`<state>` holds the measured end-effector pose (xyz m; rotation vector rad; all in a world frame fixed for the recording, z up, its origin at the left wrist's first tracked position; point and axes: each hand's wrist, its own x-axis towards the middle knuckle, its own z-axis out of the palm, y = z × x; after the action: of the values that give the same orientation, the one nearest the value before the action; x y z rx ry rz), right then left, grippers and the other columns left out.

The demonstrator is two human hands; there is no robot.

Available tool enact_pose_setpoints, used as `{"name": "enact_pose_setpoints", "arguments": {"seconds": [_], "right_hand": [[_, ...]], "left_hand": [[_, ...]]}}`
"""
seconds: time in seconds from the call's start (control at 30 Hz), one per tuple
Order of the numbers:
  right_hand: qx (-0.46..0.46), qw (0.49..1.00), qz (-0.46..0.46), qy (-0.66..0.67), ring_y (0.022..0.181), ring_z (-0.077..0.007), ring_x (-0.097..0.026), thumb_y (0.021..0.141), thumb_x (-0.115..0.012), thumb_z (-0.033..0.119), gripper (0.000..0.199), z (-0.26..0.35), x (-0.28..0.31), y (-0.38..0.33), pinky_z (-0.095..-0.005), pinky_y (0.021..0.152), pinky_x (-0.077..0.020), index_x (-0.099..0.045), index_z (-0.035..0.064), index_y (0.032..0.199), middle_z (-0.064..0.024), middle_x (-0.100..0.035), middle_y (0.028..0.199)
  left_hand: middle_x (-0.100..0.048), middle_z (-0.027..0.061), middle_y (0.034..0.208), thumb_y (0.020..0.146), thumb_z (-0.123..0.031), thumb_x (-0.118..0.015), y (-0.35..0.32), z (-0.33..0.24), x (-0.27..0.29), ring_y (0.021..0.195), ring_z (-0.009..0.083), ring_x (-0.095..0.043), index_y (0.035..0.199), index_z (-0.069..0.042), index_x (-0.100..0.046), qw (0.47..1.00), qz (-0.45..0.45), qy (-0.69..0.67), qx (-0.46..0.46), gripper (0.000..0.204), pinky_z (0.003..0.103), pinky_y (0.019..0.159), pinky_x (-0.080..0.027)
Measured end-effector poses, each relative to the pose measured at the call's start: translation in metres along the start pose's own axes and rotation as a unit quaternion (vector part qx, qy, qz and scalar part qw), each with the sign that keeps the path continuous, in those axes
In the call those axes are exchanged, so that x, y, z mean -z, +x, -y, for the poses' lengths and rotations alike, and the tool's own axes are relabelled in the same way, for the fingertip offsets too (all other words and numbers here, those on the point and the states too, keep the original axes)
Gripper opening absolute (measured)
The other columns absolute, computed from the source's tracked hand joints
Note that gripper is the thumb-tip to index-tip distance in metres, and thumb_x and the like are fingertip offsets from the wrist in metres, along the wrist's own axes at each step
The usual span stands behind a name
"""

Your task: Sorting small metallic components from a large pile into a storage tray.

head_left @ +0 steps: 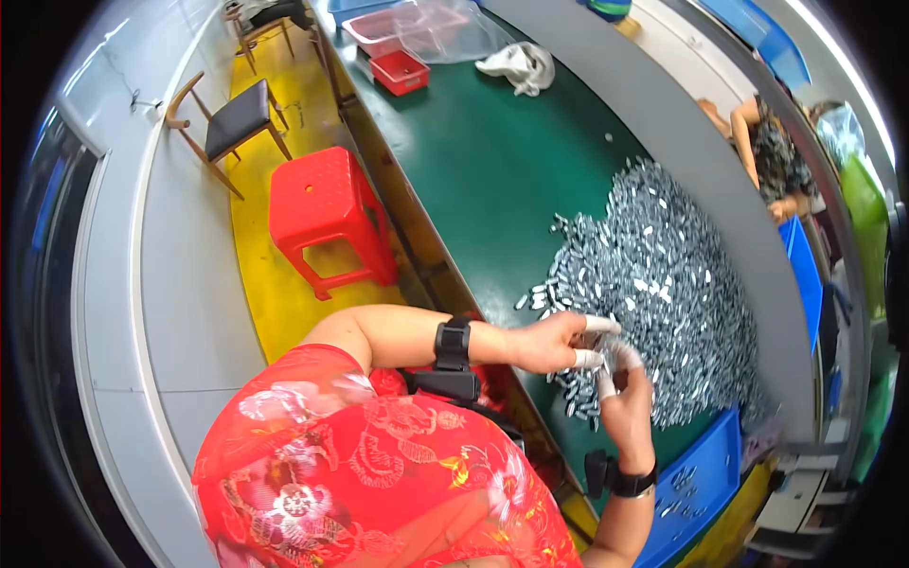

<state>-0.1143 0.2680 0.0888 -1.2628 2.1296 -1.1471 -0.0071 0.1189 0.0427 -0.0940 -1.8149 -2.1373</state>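
My left hand [549,343] and my right hand [627,393] meet over the near edge of a big heap of small, shiny, silvery-grey oblong pieces [663,265]. White covers sit on the thumb and fingertips of both hands. The fingertips are pinched close together around a small silvery piece [606,359], which the fingers partly hide; its exact shape is too small to tell. A black strap with a small box circles each wrist. The heap lies on a green tabletop [473,161].
A blue tray [730,437] with several small pieces stands right of my right forearm. Farther along the table are a red bin [400,73], a pink tub [371,34] and white cloth [519,69]. A red stool [327,204] and chair [239,121] stand left; another person's arm [744,142] shows beyond the grey divider.
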Motion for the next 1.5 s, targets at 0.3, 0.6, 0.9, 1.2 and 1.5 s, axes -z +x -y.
{"name": "enact_pose_setpoints", "arguments": {"seconds": [0.3,0.6,0.9,1.2,1.5], "right_hand": [[-0.003,0.955,-0.057,0.293,0.079,-0.0111,-0.058,0.079,-0.060,-0.005,0.018,0.004,-0.004,0.009,-0.0234,0.067,-0.0483,-0.057,0.0002,0.095,-0.0067,-0.062,0.091],[-0.010,0.976,-0.058,0.211,0.081,-0.0125,-0.060,0.077,-0.063,-0.006,0.010,0.015,-0.003,0.003,-0.0241,0.070,-0.0495,-0.059,-0.0010,0.085,-0.0078,-0.063,0.090],[0.019,0.973,-0.073,0.218,0.077,-0.0099,-0.058,0.078,-0.061,-0.007,0.011,0.021,-0.013,0.000,-0.0223,0.072,-0.0471,-0.057,0.0005,0.086,-0.0042,-0.062,0.085],[-0.043,0.974,-0.011,0.221,0.068,-0.0069,-0.056,0.085,-0.058,0.003,0.005,0.013,-0.004,0.000,-0.0197,0.059,-0.0447,-0.054,0.0008,0.083,-0.0038,-0.061,0.079],[-0.020,0.972,-0.053,0.229,0.052,-0.0036,-0.042,0.093,-0.049,0.015,0.016,0.008,-0.015,-0.001,-0.0176,0.047,-0.0332,-0.053,0.0051,0.080,0.0028,-0.050,0.065]], "left_hand": [[-0.056,0.0025,0.086,0.091,-0.026,-0.052,0.005,0.002,-0.006,0.063,0.0077,-0.053,0.134,-0.004,-0.033,0.988,0.035,-0.098,0.111,0.051,0.023,0.059,-0.046],[-0.056,0.0025,0.086,0.092,-0.027,-0.050,-0.005,-0.006,-0.002,0.063,0.0073,-0.054,0.127,-0.002,-0.040,0.988,0.074,-0.125,0.053,0.044,0.022,0.056,-0.046],[-0.058,0.0093,0.099,0.086,-0.013,-0.058,-0.006,0.002,-0.004,0.086,0.0160,-0.057,0.136,-0.004,-0.030,0.990,0.056,-0.129,0.016,0.058,0.031,0.074,-0.047],[-0.055,0.0156,0.101,0.080,-0.010,-0.063,-0.008,-0.004,-0.001,0.091,0.0303,-0.056,0.135,-0.005,-0.033,0.969,0.029,0.189,-0.155,0.063,0.038,0.079,-0.045],[-0.055,0.0153,0.096,0.080,-0.013,-0.064,-0.002,-0.006,-0.005,0.089,0.0293,-0.056,0.136,-0.006,-0.031,0.963,0.028,0.206,-0.172,0.065,0.038,0.077,-0.045]]}}
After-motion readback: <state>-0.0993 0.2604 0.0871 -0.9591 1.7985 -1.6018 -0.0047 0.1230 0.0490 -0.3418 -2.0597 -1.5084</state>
